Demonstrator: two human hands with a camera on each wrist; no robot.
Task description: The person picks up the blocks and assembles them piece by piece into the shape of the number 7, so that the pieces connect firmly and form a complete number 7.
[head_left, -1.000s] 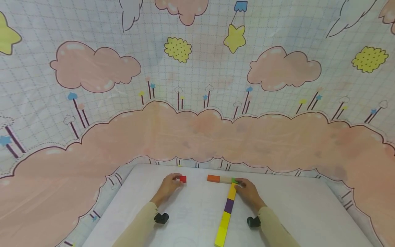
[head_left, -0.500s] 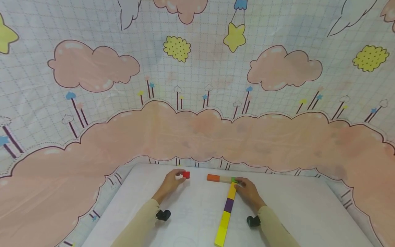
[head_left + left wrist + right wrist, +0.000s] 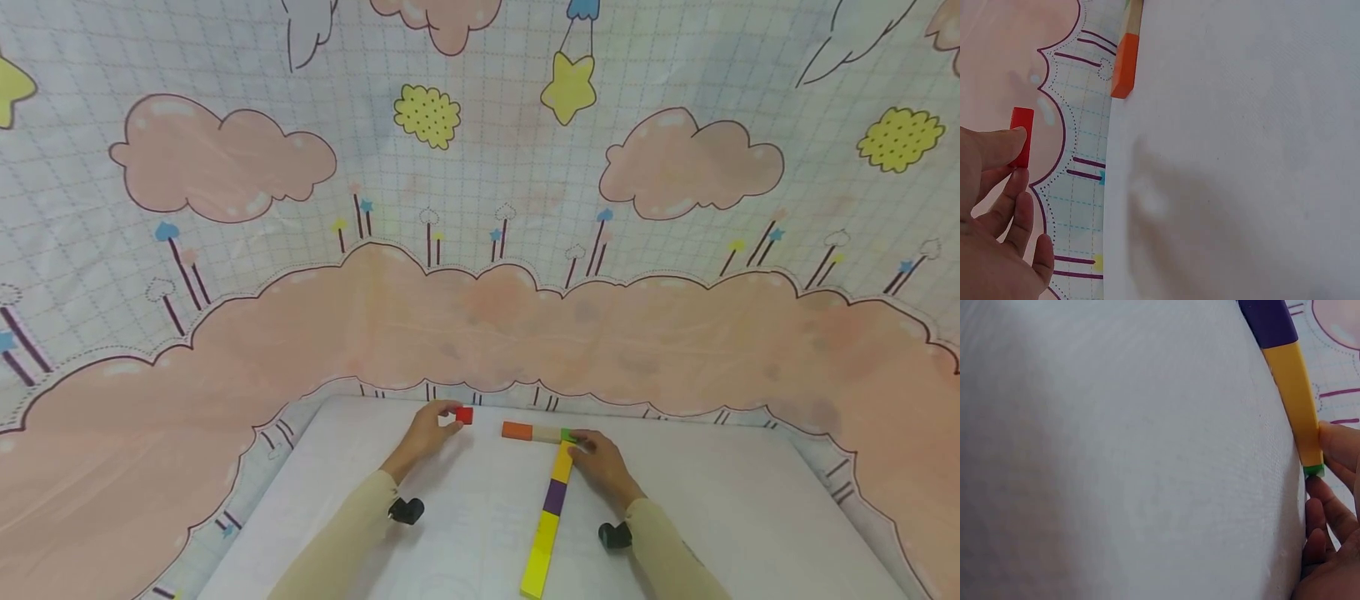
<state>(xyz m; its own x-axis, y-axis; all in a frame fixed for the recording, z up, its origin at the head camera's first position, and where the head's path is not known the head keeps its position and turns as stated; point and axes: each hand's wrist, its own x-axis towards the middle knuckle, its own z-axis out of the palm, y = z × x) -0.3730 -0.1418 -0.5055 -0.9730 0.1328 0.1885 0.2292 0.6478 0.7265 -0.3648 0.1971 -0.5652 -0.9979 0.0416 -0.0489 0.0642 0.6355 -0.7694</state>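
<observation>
My left hand (image 3: 429, 427) pinches a small red block (image 3: 464, 416) between thumb and fingers, above the far left part of the white table. The left wrist view shows the red block (image 3: 1022, 134) as a thin slab held on edge. To the right, a row of orange (image 3: 517, 431), cream (image 3: 547, 434) and green (image 3: 567, 435) blocks lies flat. A line of yellow (image 3: 562, 463) and purple (image 3: 555, 497) blocks runs toward me from the green end. My right hand (image 3: 603, 461) rests at this corner, its fingers touching the yellow and green blocks.
The near part of the line is a long yellow stretch (image 3: 540, 554). A white sheet covers the table (image 3: 720, 508). Behind it rises a patterned cloth backdrop (image 3: 465, 329). A black wrist camera (image 3: 407, 510) sits on the left sleeve, another (image 3: 616, 536) on the right.
My left hand has moved away from me and to the right with the red block, closer to the orange block. My right hand has stayed at the corner; the block rows look unmoved.
</observation>
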